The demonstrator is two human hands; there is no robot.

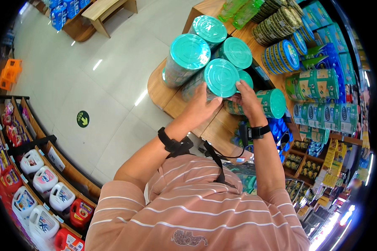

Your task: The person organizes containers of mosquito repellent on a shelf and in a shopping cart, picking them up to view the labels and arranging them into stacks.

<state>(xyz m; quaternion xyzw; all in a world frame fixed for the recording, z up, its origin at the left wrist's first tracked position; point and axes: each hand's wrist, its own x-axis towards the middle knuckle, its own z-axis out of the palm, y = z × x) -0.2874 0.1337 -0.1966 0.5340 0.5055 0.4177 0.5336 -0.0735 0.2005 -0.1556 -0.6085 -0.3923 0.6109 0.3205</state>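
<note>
Both hands are at a tall stack of round tubs with a teal lid (221, 77), upright near the corner of a wooden display table (176, 105). My left hand (204, 102) lies against its near left side, thumb below the lid. My right hand (246, 98) grips its right side, thumb on the lid's edge and fingers partly hidden underneath. Close around it stand several similar teal-lidded stacks, a tall one (190, 51) at the left and others behind. A green cylindrical pack (273, 103) lies on its side just right of my right hand.
Round blue-and-yellow tins (281, 56), green bottles (245, 14) and mosquito coil packs (325, 116) fill the shelves at the right. White detergent jugs (45, 178) line a shelf at the lower left. A wooden bench (108, 14) and orange stools (11, 73) stand farther off on the tiled floor.
</note>
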